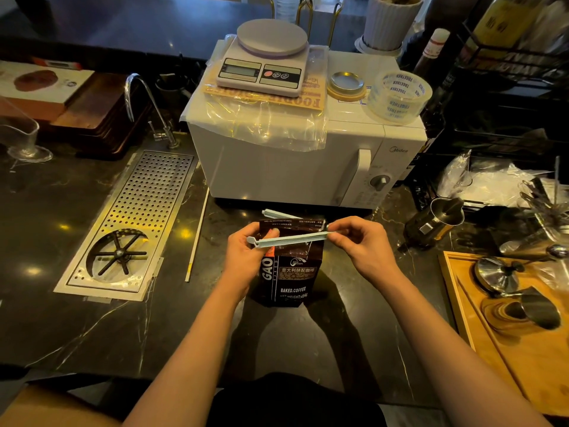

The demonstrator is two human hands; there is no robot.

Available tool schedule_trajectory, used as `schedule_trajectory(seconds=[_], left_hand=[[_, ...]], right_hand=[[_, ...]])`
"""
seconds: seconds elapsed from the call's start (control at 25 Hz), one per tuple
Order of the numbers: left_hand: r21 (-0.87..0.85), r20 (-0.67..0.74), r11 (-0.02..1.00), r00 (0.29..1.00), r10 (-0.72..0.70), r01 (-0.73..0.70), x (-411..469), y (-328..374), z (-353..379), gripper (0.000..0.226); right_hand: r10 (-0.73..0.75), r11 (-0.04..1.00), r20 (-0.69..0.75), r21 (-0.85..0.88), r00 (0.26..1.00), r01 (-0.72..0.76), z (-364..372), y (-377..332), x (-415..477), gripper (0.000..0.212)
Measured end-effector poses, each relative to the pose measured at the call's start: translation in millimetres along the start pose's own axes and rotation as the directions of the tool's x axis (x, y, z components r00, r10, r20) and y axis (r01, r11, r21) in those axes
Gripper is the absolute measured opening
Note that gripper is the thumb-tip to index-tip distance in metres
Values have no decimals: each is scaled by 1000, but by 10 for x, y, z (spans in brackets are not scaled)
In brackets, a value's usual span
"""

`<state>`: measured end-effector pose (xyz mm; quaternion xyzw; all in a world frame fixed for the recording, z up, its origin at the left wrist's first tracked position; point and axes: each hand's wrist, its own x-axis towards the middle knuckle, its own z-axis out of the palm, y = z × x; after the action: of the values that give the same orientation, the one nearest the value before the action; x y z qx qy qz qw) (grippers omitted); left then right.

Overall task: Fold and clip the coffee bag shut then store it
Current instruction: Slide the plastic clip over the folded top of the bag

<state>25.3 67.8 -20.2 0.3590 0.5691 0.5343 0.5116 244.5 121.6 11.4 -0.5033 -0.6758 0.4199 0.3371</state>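
With the clip [289, 241] held at both ends by the hands, left [246, 254] at 9 o'clock and right [357, 241] at 3 o'clock, it should be pressed shut evenly across the folded top of the coffee bag [288, 272].

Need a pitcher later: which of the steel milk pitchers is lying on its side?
The steel pitcher on the wooden tray, mouth sideways; the dark pitcher on the counter stands upright.

The dark brown foil coffee bag [288, 272] reads "GAO", "BAKED.COFFEE" and "NET WEIGHT:454". The white microwave oven [295, 167] says "Midea". The clear tape roll [399, 97] repeats "TOGETHER".
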Motion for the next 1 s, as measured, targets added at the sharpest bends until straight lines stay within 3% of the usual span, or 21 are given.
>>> schedule_trajectory(seconds=[0.56, 0.84, 1.0], left_hand=[[-45, -27, 999, 1000, 2, -3, 11, -53, 6, 24], [-137, -54, 990, 998, 12, -19, 7, -36, 24, 45], [-112, -57, 994, 998, 4, -11, 37, -65, -26, 46]], right_hand=[[125, 967, -173, 243, 977, -80, 308, -13, -60, 21], [111, 972, -125, 221, 986, -82, 315, 5, 2, 21], [74, 990, -78, 130, 994, -64, 278, -58, 69, 24]])
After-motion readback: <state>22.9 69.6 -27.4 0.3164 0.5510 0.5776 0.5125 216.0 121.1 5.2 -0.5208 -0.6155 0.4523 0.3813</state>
